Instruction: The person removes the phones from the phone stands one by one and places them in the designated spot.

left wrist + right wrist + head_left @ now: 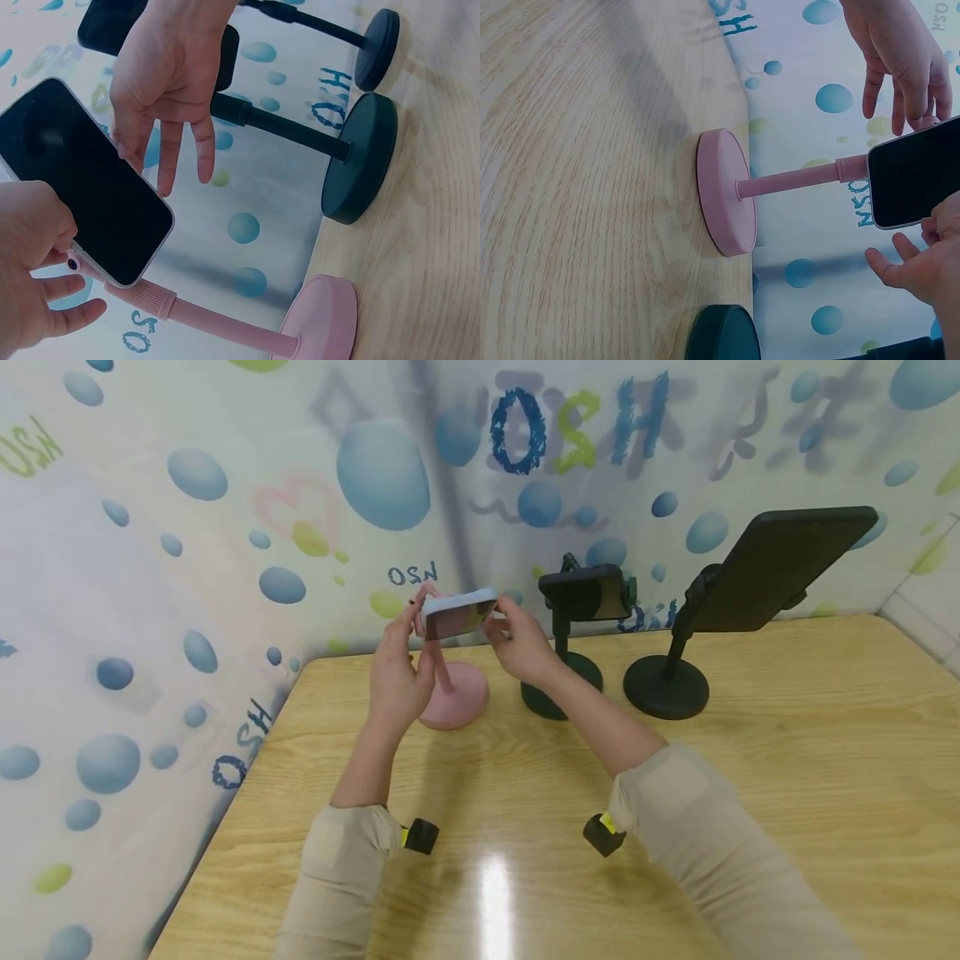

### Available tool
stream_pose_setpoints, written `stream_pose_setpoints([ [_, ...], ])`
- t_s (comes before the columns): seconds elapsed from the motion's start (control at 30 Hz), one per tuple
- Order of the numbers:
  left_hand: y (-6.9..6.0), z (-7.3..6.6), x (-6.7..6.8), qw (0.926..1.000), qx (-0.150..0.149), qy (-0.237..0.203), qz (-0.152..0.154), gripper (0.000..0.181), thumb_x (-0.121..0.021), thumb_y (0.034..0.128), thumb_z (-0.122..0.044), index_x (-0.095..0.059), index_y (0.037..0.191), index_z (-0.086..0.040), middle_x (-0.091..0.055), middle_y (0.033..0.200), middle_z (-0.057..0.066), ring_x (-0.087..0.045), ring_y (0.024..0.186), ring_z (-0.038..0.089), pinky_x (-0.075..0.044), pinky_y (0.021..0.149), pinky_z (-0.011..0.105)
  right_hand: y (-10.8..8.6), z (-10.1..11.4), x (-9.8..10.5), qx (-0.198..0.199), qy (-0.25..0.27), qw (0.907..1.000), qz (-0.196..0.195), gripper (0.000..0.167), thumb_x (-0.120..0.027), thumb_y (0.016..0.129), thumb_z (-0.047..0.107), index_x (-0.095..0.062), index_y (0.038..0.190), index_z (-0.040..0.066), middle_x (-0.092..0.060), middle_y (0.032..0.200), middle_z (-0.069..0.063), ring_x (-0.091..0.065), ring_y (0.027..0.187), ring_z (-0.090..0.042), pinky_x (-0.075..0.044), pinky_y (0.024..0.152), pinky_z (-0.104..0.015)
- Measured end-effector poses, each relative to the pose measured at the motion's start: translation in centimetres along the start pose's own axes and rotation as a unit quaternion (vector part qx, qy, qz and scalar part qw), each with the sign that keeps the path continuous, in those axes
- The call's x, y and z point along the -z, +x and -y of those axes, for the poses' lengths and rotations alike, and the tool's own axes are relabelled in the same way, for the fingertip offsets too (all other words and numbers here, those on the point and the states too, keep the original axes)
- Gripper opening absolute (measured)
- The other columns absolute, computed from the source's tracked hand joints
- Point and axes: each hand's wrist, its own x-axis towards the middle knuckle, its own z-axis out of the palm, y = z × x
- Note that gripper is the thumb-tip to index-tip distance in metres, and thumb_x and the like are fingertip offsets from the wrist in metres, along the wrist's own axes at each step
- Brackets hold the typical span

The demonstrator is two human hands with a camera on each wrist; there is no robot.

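Note:
A smartphone (459, 617) with a pale case edge and a dark screen is held up at the head of a pink phone stand (461, 695). My left hand (396, 677) pinches its left side, the other fingers extended, as the left wrist view shows. On the opposite side, my right hand (522, 645) holds the phone's edge between thumb and fingers. The phone (86, 184) covers most of the stand's clamp, so whether it sits in the clamp cannot be told. The pink post (791, 181) rises from a round base standing on the table.
Right of the pink stand, a dark green stand (562, 689) carries another phone (588, 593). Farther right, a black stand (666, 687) bears a tablet (783, 568). The wooden table (525, 785) meets a patterned cloth backdrop (480, 543) behind the stands.

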Motion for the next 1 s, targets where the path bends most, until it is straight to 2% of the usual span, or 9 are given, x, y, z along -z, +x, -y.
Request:
stream_pose_setpoints([
  [0.17, 0.04, 0.03, 0.18, 0.9999, 0.01, 0.009, 0.007, 0.043, -0.055, 0.082, 0.003, -0.046, 0.124, 0.004, -0.051, 0.119, 0.023, -0.052, 0.104, 0.034, -0.047, 0.068, 0.042, -0.03, -0.17, 0.23, 0.011, -0.009, 0.9999, -0.006, 0.01, -0.044, 0.094, 0.006, -0.047, 0.103, 0.004, -0.05, 0.124, -0.014, -0.045, 0.12, -0.027, -0.042, 0.092, -0.039],
  [0.27, 0.06, 0.03, 0.15, 0.9999, 0.008, 0.011, 0.003, 0.041, -0.056, 0.0824, 0.002, -0.048, 0.122, 0.004, -0.052, 0.119, 0.023, -0.052, 0.104, 0.033, -0.047, 0.069, 0.042, -0.05, -0.3, 0.34, 0.019, -0.01, 0.9997, -0.011, 0.006, -0.046, 0.093, 0.004, -0.049, 0.098, 0.002, -0.052, 0.12, -0.014, -0.047, 0.119, -0.027, -0.043, 0.09, -0.038],
  [0.5, -0.07, 0.11, 0.16, 0.9999, 0.002, 0.013, -0.004, 0.037, -0.058, 0.0832, 0.0, -0.05, 0.119, 0.004, -0.054, 0.115, 0.022, -0.054, 0.101, 0.032, -0.046, 0.07, 0.041, -0.09, -0.64, 0.33, 0.042, -0.008, 0.999, -0.016, 0.015, -0.048, 0.092, 0.005, -0.054, 0.105, 0.0, -0.055, 0.117, -0.016, -0.05, 0.115, -0.029, -0.044, 0.089, -0.038],
  [0.7, -0.08, 0.31, 0.43, 0.9998, -0.011, 0.015, -0.003, 0.03, -0.058, 0.0854, -0.001, -0.053, 0.114, 0.005, -0.056, 0.114, 0.02, -0.055, 0.099, 0.032, -0.045, 0.072, 0.042, -0.53, -0.61, 0.53, 0.058, -0.024, 0.9979, -0.014, 0.03, -0.049, 0.092, 0.005, -0.051, 0.122, 0.002, -0.057, 0.114, -0.016, -0.051, 0.113, -0.028, -0.044, 0.089, -0.04],
  [0.73, -0.08, 0.36, 0.48, 0.9998, -0.015, 0.015, -0.002, 0.03, -0.058, 0.0856, -0.002, -0.053, 0.114, 0.005, -0.056, 0.114, 0.02, -0.054, 0.101, 0.032, -0.045, 0.075, 0.041, -0.58, -0.61, 0.55, 0.06, -0.026, 0.9978, -0.014, 0.032, -0.049, 0.092, 0.005, -0.05, 0.124, 0.002, -0.057, 0.114, -0.016, -0.052, 0.113, -0.028, -0.044, 0.088, -0.04],
  [0.9, -0.22, 0.5, 0.76, 0.9995, -0.022, 0.021, 0.007, 0.032, -0.06, 0.0846, -0.003, -0.054, 0.115, 0.005, -0.057, 0.115, 0.02, -0.052, 0.107, 0.033, -0.04, 0.089, 0.043, -0.69, -0.58, 0.67, 0.06, -0.035, 0.9975, -0.015, 0.035, -0.053, 0.09, 0.005, -0.05, 0.125, 0.001, -0.058, 0.114, -0.014, -0.054, 0.11, -0.024, -0.045, 0.087, -0.036],
  [1.0, -0.31, 0.56, 0.85, 0.9994, -0.026, 0.023, 0.009, 0.032, -0.06, 0.0841, -0.002, -0.054, 0.115, 0.004, -0.058, 0.114, 0.02, -0.053, 0.104, 0.035, -0.041, 0.086, 0.044, -0.74, -0.54, 0.77, 0.052, -0.032, 0.998, -0.014, 0.035, -0.055, 0.089, 0.006, -0.052, 0.123, 0.002, -0.058, 0.115, -0.012, -0.055, 0.109, -0.021, -0.045, 0.088, -0.033],
])
